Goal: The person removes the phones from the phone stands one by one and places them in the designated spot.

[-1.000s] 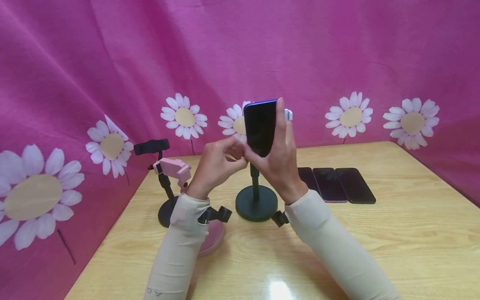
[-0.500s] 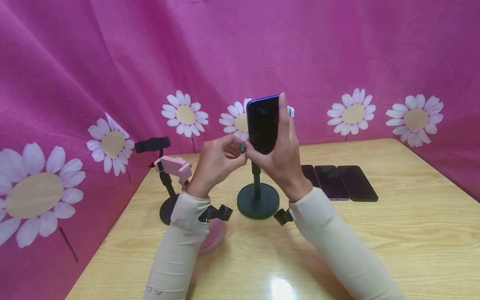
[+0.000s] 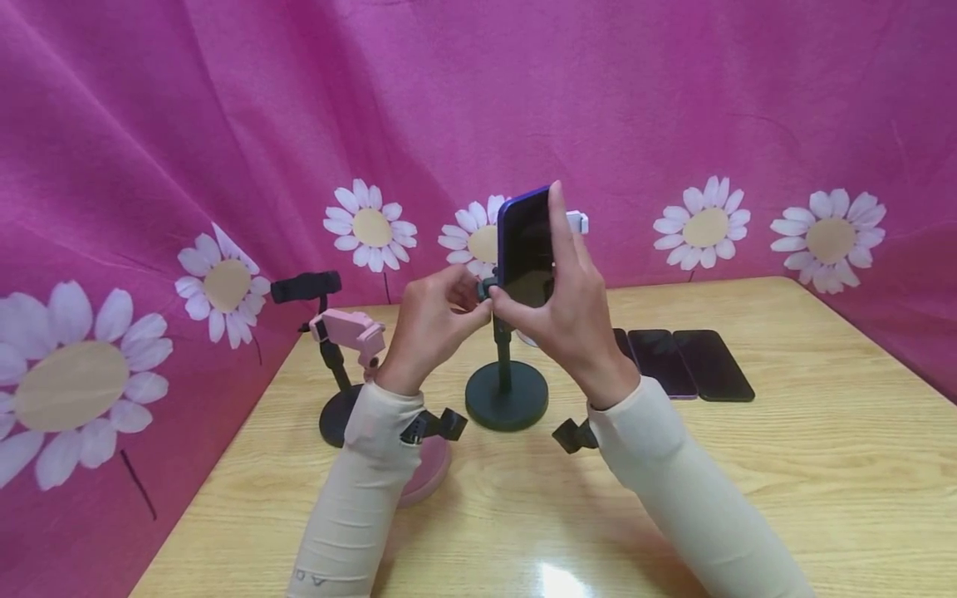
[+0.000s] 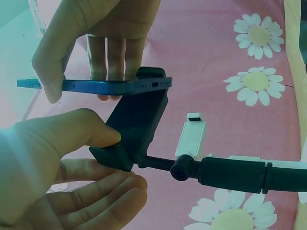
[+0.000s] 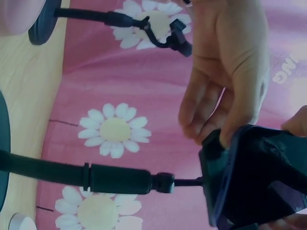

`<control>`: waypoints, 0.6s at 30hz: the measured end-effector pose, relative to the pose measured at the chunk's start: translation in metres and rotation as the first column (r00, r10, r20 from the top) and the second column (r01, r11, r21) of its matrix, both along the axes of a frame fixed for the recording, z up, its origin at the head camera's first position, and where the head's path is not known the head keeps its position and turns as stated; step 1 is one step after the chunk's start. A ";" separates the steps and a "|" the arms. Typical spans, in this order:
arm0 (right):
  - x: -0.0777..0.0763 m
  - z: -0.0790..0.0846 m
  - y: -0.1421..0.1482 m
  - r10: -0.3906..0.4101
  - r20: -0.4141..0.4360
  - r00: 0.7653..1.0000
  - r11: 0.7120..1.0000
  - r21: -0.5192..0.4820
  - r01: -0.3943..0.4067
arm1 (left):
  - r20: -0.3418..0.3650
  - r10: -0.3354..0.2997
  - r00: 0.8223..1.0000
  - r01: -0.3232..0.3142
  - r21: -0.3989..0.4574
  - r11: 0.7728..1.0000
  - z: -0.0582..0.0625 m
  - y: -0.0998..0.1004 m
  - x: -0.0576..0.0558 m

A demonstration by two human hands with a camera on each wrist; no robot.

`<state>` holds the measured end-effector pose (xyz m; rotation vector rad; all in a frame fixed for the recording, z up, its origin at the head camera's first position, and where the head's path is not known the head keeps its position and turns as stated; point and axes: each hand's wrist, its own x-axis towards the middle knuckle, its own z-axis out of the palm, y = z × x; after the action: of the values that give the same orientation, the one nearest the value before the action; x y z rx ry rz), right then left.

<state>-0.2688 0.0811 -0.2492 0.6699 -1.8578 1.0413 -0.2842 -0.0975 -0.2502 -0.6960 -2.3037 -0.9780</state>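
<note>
Blue-edged phone point(image 3: 526, 249) stood upright at 12 o'clock of the wooden surface point(image 3: 748, 465), seated in the black clamp point(image 4: 136, 127) atop the dark green stand point(image 3: 506, 390). Your right hand point(image 3: 571, 311) grasped the phone: thumb on its near edge, index finger laid up the screen side, the other fingers behind. Your left hand point(image 3: 437, 320) pinched the lower jaw of the clamp between thumb and fingers, just at 9 o'clock of the phone. Neither hand was released.

From the left wrist view, the phone's bottom edge, port showing, sat against the clamp's end lip, with the clamp body behind the phone's back. Whether the opposite jaw had fully closed on the far edge could not be told.

Judgement on doing this well: keep the right hand steady on the phone until the jaws bear on both edges; ease the left pinch slowly so the spring closes rather than snaps. Hold the phone centred in the clamp, side buttons free of the jaws. The stand's base is small, so press down along the pole, not sideways, or the whole thing may tip.

Elsewhere: pink stand point(image 3: 351, 336) and a black stand point(image 3: 314, 291) at 9 o'clock; three dark phones point(image 3: 684, 364) lying flat side by side at 3 o'clock; pink cloth with daisies point(image 3: 370, 228) behind.
</note>
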 end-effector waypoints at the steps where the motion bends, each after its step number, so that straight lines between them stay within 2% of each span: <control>1: 0.001 0.000 -0.001 0.001 0.005 1.000 1.000 0.007 -0.001 | -0.004 0.001 1.000 -0.001 -0.001 1.000 0.000 0.000 0.000; 5: 0.005 0.001 -0.002 0.006 0.012 1.000 1.000 0.027 -0.007 | -0.008 0.003 1.000 -0.003 -0.009 1.000 0.001 0.001 0.002; 10: 0.004 -0.001 -0.003 0.019 -0.003 1.000 0.999 0.027 -0.018 | 0.020 0.018 1.000 -0.017 -0.016 1.000 0.001 0.002 0.003; 15: 0.008 0.001 -0.005 0.127 0.000 0.992 0.992 -0.026 -0.127 | 0.042 0.032 0.999 -0.031 -0.022 0.999 0.001 0.001 0.004; 18: 0.021 0.013 -0.005 0.183 -0.022 0.983 0.981 -0.060 -0.184 | 0.044 0.039 0.998 -0.038 -0.022 0.999 0.001 0.001 0.003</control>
<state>-0.2473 0.0759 -0.2363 0.8231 -1.7670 1.2033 -0.2807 -0.0969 -0.2491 -0.6425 -2.3602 -0.9618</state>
